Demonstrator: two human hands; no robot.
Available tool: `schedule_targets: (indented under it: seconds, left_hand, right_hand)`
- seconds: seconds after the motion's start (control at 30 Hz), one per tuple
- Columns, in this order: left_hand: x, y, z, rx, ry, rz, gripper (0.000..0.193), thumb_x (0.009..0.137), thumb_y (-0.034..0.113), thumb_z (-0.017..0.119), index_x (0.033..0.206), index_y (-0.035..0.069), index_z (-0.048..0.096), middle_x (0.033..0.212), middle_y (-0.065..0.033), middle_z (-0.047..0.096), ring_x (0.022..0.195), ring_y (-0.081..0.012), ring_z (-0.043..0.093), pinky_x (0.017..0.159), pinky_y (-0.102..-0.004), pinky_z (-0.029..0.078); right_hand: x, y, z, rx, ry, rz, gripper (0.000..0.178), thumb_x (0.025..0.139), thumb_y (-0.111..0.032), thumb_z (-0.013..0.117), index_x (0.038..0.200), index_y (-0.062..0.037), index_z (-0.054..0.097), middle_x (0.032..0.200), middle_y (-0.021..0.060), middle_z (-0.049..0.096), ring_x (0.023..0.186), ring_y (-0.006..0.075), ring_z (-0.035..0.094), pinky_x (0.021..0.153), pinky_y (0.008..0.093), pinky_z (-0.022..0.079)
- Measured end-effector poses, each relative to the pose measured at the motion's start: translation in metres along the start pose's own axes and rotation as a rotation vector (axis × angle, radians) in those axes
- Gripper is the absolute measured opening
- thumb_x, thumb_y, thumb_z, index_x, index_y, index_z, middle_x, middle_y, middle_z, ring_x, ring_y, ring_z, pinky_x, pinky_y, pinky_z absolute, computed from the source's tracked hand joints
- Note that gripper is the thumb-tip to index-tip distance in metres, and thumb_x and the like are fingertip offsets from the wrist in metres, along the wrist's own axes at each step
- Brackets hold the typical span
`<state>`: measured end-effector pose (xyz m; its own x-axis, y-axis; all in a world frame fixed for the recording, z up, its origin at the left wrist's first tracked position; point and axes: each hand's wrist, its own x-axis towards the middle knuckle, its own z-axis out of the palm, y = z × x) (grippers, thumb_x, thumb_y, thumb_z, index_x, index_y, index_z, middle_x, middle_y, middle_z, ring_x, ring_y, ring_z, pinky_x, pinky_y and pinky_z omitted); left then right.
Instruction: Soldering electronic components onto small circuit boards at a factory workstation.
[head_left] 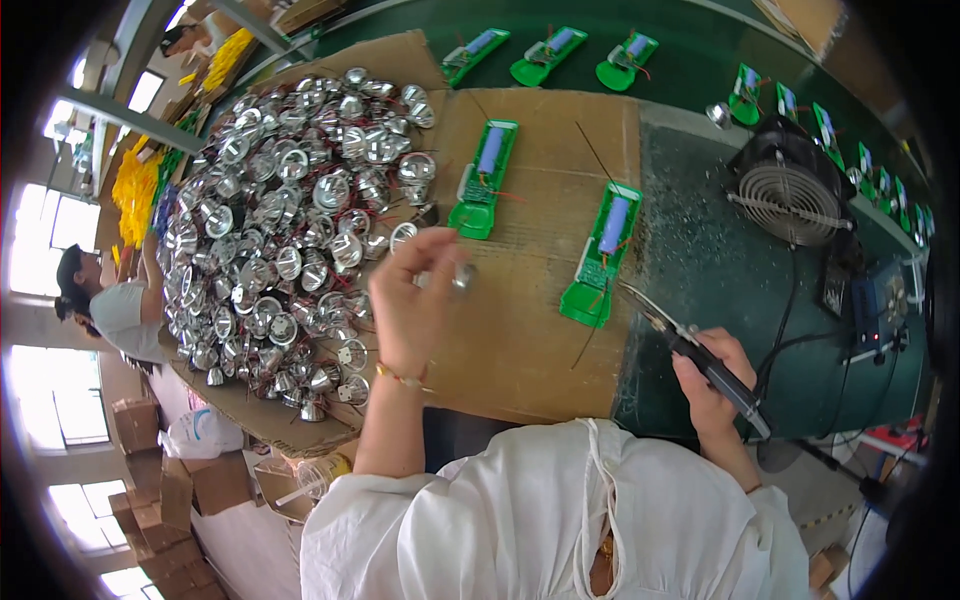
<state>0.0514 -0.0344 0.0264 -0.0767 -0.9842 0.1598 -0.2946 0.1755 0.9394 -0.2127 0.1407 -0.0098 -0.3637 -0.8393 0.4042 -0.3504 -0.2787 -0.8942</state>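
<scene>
My left hand (412,295) is closed, fingers bent together, beside a heap of silver reflector cups (290,262) with thin red wires. A small silver reflector cup (462,279) shows at its fingertips, partly hidden and blurred. My right hand (716,385) grips a soldering iron (718,375) by its black handle. The iron's metal front points up and left to the lower end of a green plastic housing (603,255), which carries a blue cylindrical cell, a small circuit board and wires. A second such housing (484,180) lies farther left, beyond my left hand.
Brown cardboard (530,350) lies under both housings. At the right stand a black fan (790,200) with a round wire grille and a blue box-shaped device (880,310) with cables. More green housings (628,62) line the far edge. Another person (125,305) works at far left.
</scene>
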Motion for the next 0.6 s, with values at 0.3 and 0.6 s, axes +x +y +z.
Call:
schedule_targets:
  seconds: [0.3, 0.6]
  left_hand:
    - [-0.036, -0.006, 0.070, 0.151, -0.318, -0.079, 0.013, 0.083, 0.012, 0.069, 0.087, 0.000, 0.069, 0.079, -0.0112, 0.067, 0.065, -0.0154, 0.064, 0.060, -0.0276, 0.049]
    - [-0.036, -0.008, 0.087, 0.176, -0.292, 0.065, 0.009, 0.081, 0.007, 0.070, 0.079, -0.001, 0.066, 0.082, -0.0101, 0.061, 0.065, -0.0188, 0.061, 0.057, -0.0278, 0.048]
  right_hand:
    - [-0.006, -0.003, 0.014, 0.024, 0.048, 0.175, 0.019, 0.081, -0.009, 0.072, 0.091, 0.0022, 0.061, 0.077, 0.0073, 0.063, 0.064, 0.0091, 0.055, 0.057, 0.0231, 0.044]
    - [0.000, 0.002, 0.018, -0.015, 0.060, 0.092, 0.018, 0.083, -0.009, 0.071, 0.089, 0.0024, 0.059, 0.076, 0.0088, 0.063, 0.061, 0.0089, 0.057, 0.054, 0.0231, 0.045]
